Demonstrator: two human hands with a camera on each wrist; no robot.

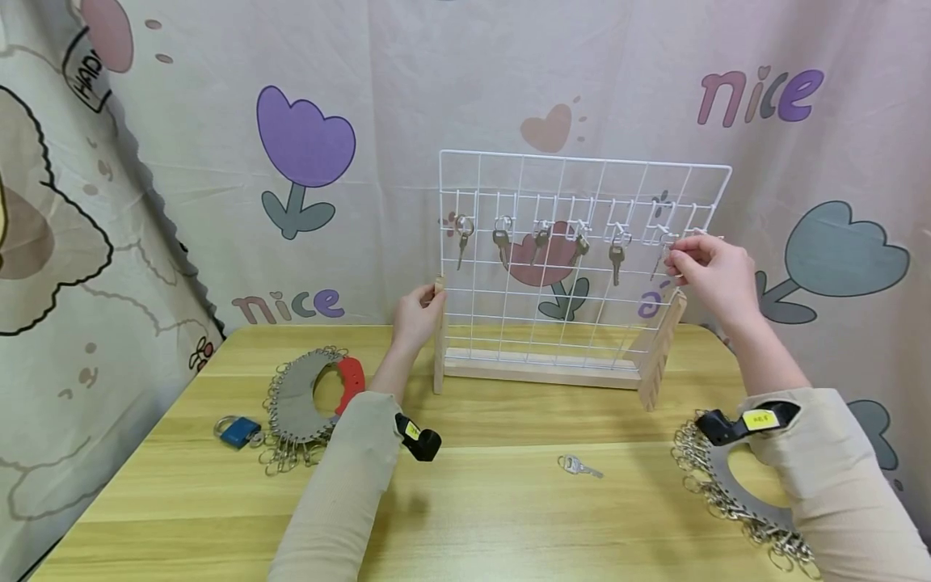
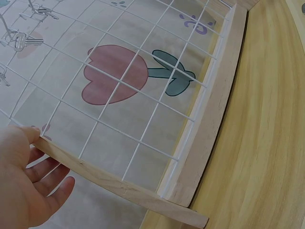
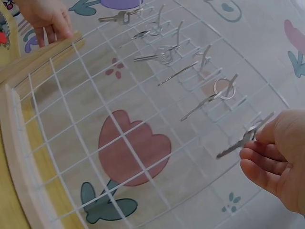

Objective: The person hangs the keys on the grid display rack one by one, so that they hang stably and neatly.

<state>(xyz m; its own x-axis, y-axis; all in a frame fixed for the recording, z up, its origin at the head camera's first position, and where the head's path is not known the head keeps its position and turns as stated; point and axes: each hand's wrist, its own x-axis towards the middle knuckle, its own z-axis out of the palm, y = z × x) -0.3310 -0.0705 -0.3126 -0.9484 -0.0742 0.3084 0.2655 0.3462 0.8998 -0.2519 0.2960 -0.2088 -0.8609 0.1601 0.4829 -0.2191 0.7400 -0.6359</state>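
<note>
A white wire grid rack stands on a wooden base (image 1: 541,372), with several keys on hooks across its upper part. My left hand (image 1: 418,318) holds the top of the rack's left wooden post (image 2: 121,186), thumb on one side and fingers behind. At the other end, my right hand (image 1: 716,275) pinches a key (image 3: 233,147) by its ring end, right at the rightmost hook. This key's blade points down and away from the fingertips. Beside it hangs another key (image 1: 617,263) on its own ring.
A loose key (image 1: 579,466) lies on the table in front of the rack. At left are a grey key-ring holder (image 1: 291,396) with a red section and a blue padlock (image 1: 240,432). Under my right forearm lies a second grey ring holder (image 1: 749,493). A printed curtain (image 1: 407,81) hangs behind.
</note>
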